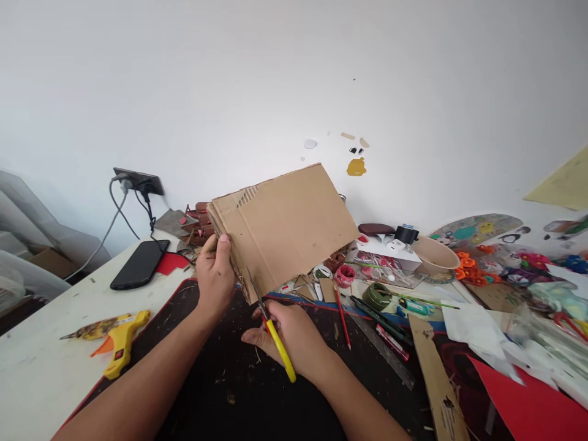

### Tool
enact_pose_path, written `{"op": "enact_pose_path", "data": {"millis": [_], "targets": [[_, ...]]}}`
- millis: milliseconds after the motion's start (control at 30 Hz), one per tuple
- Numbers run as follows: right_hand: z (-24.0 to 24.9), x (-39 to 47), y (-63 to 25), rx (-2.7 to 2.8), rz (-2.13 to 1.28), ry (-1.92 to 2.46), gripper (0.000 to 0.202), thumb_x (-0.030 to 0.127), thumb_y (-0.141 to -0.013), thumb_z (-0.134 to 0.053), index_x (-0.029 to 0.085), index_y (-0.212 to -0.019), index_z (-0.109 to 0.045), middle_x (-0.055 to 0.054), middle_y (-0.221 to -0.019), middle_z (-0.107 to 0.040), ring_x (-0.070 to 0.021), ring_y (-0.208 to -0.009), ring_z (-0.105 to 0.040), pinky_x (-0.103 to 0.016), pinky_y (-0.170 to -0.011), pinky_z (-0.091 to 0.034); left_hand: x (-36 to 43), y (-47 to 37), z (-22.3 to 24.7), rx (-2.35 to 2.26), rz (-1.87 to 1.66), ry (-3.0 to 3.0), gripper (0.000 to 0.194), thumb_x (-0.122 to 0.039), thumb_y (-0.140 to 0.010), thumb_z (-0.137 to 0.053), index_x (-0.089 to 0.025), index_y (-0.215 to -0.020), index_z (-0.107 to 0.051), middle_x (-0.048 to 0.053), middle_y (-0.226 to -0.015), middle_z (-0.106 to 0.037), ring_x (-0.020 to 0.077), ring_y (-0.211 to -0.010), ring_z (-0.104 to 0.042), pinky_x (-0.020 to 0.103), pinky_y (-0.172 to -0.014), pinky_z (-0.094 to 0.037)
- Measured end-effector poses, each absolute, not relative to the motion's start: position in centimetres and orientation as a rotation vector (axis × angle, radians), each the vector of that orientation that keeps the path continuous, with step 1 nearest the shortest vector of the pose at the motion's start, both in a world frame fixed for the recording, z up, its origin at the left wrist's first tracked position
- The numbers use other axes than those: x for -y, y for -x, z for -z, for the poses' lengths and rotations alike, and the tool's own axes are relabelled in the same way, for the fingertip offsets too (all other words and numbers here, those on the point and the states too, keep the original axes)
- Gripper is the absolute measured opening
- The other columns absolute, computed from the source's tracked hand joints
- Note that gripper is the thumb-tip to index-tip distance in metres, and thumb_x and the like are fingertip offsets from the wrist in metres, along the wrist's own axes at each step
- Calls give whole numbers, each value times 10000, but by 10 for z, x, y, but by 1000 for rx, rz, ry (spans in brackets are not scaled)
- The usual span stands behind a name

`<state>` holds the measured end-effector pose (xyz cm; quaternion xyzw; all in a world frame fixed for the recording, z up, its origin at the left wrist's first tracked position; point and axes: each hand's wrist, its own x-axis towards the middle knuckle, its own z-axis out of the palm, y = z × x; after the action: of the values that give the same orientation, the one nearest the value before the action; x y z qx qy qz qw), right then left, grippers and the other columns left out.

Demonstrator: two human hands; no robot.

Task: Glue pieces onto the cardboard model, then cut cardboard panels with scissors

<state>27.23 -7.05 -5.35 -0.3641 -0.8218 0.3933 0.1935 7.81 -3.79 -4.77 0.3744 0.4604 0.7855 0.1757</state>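
My left hand (217, 275) grips the left edge of a brown cardboard sheet (289, 223), thumb on its front face. The sheet is tilted up above the dark mat, and its upper left corner has a torn patch with bare corrugation. Yellow-handled scissors (280, 349) are held in my right hand (294, 337) under the sheet's lower left corner. One blade lies across the front of the cardboard near that corner; the other blade is hidden. Some of the right fingers are hidden behind the handle.
A yellow glue gun (122, 337) and a black phone (140, 264) lie at left. Right of the hands are a red pencil (342, 318), a ruler (383, 352), a green paint jar (376, 296), a cardboard strip (434, 373) and red paper (533, 398). A white wall (229, 79) rises behind.
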Motion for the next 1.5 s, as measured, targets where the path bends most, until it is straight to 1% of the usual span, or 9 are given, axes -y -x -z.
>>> {"op": "enact_pose_path", "data": {"millis": [233,533,633,733,800,1000,1200,1333,1500], "targets": [[51,72,-271,2345,-1015,1052,446,608,-874,-836,205,-1049,-758,-36,-825,-763,-192,-703,-690,-265,-656,-463,43,-81,42,-1363,-2238,-1129,429,-624,-977,-643,-222,-827,-648,0,-802,-614,154,-715,-512,248,-626,-439],[55,72,-268,2346,-980,1063,292,481,-922,-812,212,-1019,-753,-52,-910,-801,-220,-819,-746,-278,-734,-485,40,-86,46,-1374,-2201,-1027,477,-705,-911,-675,-229,-880,-691,28,-891,-697,187,-795,-596,267,-686,-511],[57,72,-268,2346,-978,1049,270,470,-947,-788,212,-1016,-748,-54,-920,-809,-227,-837,-758,-278,-739,-482,40,-88,47,-1379,-2208,-1017,461,-686,-931,-660,-230,-860,-668,14,-858,-677,180,-773,-591,266,-682,-504],[58,71,-267,2340,-981,1062,241,448,-984,-751,207,-997,-741,-52,-919,-812,-219,-824,-758,-273,-727,-469,40,-89,49,-1396,-2200,-1038,455,-678,-933,-659,-225,-910,-703,26,-906,-707,191,-820,-619,279,-737,-516],[60,72,-267,2341,-972,1075,235,438,-1000,-735,205,-979,-736,-52,-915,-813,-214,-815,-755,-271,-717,-458,39,-89,50,-1395,-2201,-1032,462,-682,-927,-666,-224,-942,-722,38,-947,-728,199,-846,-630,289,-756,-522],[65,71,-266,2327,-932,1095,239,438,-1011,-726,210,-941,-721,-53,-896,-804,-203,-795,-734,-260,-681,-423,36,-89,55,-1406,-2215,-963,484,-713,-882,-700,-229,-885,-688,27,-912,-704,194,-831,-613,288,-753,-520],[65,71,-265,2326,-930,1159,248,434,-1024,-697,212,-913,-707,-37,-773,-750,-188,-691,-688,-257,-626,-383,34,-89,57,-1406,-2217,-937,504,-736,-862,-705,-234,-876,-674,30,-884,-693,202,-792,-616,306,-721,-540],[65,71,-264,2366,-840,1170,266,409,-1035,-666,205,-866,-687,-62,-798,-758,-209,-735,-701,-277,-645,-368,34,-89,57,-1385,-2219,-944,489,-725,-865,-712,-236,-882,-687,37,-903,-704,210,-822,-636,314,-750,-553],[65,72,-263,2413,-735,1178,287,403,-1049,-634,205,-843,-667,-68,-785,-751,-215,-727,-695,-300,-653,-338,33,-88,58,-1361,-2223,-944,472,-705,-875,-718,-234,-909,-705,37,-931,-724,208,-845,-648,313,-776,-558]]}}
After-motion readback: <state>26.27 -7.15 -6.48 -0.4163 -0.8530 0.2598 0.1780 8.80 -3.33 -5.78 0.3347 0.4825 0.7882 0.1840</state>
